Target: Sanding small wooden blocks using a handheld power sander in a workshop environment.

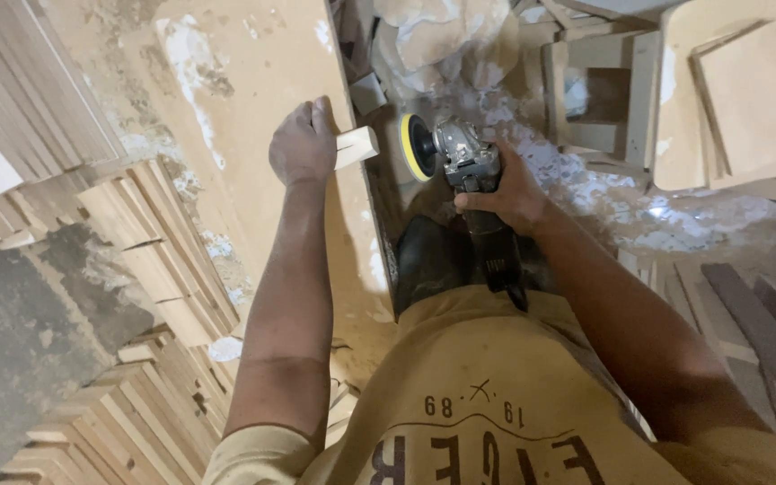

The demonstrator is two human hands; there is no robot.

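Gripping wood block [356, 146], left hand [302, 144]; right hand [507, 193] holds grinder [460, 162], handle partly hidden.

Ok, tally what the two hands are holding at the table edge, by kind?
Small pale rectangular wooden block, in the left hand: 1
Grey metal angle grinder with yellow-backed sanding disc, in the right hand: 1
Total: 2

Left hand [303, 144] pins a wood block [357, 146] at the board's edge; right hand [509, 193] holds a yellow-disc grinder [446, 153] beside it.

Wood block [357, 145] half behind left hand [303, 144]
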